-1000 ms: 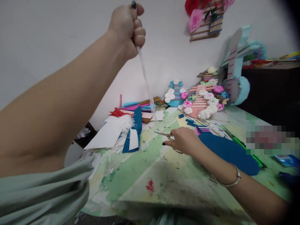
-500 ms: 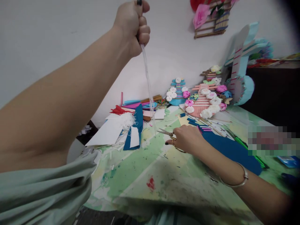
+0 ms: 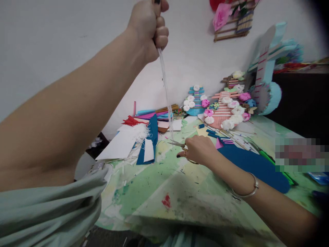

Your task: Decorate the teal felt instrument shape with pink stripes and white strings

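My left hand [image 3: 154, 31] is raised high at the top of the view, closed in a fist around a bundle of thin white strings [image 3: 166, 84]. The strings hang down in front of the wall, and their lower ends reach just above the table. My right hand [image 3: 199, 149] holds a pair of scissors [image 3: 177, 144] by the handles. The blades point left and lie at the strings' lower ends; whether they have cut any, I cannot tell. A tangle of white string [image 3: 141, 132] rests on the papers to the left.
A green stained tablecloth [image 3: 144, 192] covers the table. White sheets [image 3: 115, 145] and a dark blue strip [image 3: 153, 132] lie left; a dark blue oval board [image 3: 253, 168] lies under my right forearm. Flower-decorated lute-shaped crafts [image 3: 222, 109] lean at the back, near a large light-blue instrument model [image 3: 267, 72].
My right hand has moved slightly left, bringing the scissor blades from beside the strings to their lower ends. My left hand and the strings appear shifted slightly right.
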A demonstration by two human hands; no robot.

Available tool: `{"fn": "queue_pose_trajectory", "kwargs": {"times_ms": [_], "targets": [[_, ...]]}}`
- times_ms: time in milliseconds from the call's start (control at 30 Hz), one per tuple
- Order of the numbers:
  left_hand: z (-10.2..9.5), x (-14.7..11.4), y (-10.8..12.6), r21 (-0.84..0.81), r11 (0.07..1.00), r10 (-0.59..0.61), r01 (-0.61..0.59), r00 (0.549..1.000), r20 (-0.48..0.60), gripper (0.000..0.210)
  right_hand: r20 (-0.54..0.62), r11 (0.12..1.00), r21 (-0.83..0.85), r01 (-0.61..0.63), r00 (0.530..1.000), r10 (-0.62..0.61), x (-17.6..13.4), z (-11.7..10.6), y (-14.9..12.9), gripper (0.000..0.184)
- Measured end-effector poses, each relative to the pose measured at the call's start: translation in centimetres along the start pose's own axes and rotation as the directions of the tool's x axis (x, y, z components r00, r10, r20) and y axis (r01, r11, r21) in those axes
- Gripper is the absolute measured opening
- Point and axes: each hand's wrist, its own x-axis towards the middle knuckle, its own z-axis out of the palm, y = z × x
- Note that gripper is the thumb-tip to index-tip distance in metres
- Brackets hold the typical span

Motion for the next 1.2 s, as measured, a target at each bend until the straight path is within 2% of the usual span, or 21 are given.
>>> {"fn": "queue_pose_trajectory", "kwargs": {"times_ms": [300,733,933,1200], "targets": [[0.0,-0.3,-0.2,0.008,1.000,-0.013,0.013,1.000,0.005,0.022,-0.014,0.999,-0.040,0.024,1.000,-0.025,-0.4,-0.1,1.6,0.049],[0.3,-0.5,0.0,-0.007,1.000,-0.027,0.027,0.999,0.027,0.024,-0.045,0.999,-0.010,0.042,0.998,-0.043,0.9,-0.9,-0.1,0.056],[0.2,-0.9,0.3,-0.044,0.999,-0.028,0.029,0.999,0.023,0.024,-0.052,0.998,0.002,0.055,0.997,-0.055,1.1,-0.8,-0.1,0.057],[-0.1,-1.1,0.4,-0.012,1.000,-0.016,0.016,1.000,0.015,0.024,-0.056,0.998,0.005,0.065,0.996,-0.065,1.2,-0.4,0.2,0.055]]}}
